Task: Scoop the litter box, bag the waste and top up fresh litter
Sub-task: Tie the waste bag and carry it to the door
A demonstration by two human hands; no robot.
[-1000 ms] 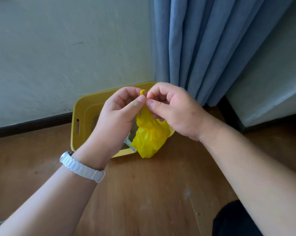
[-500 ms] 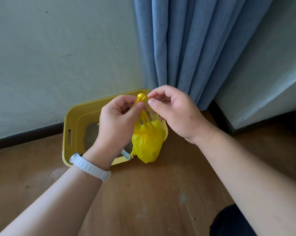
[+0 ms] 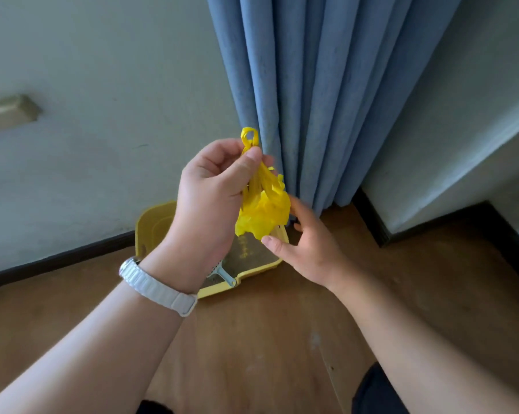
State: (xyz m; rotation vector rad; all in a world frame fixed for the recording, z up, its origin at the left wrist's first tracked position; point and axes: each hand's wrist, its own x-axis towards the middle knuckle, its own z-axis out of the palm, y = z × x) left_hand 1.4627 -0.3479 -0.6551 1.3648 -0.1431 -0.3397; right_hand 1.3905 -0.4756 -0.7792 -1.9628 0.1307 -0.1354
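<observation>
Now my right hand [image 3: 309,249] is off the knot [image 3: 250,137], open under the bag [image 3: 264,213]; left hand [image 3: 213,189] grips it, waste bagged, top-up remains

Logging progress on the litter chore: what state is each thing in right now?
yellow bag, top knotted, hanging off the floor
left hand, pinches the bag's neck
right hand, open, by the bag's bottom
litter box, on the floor, uncovered
scoop, lying in the box
</observation>
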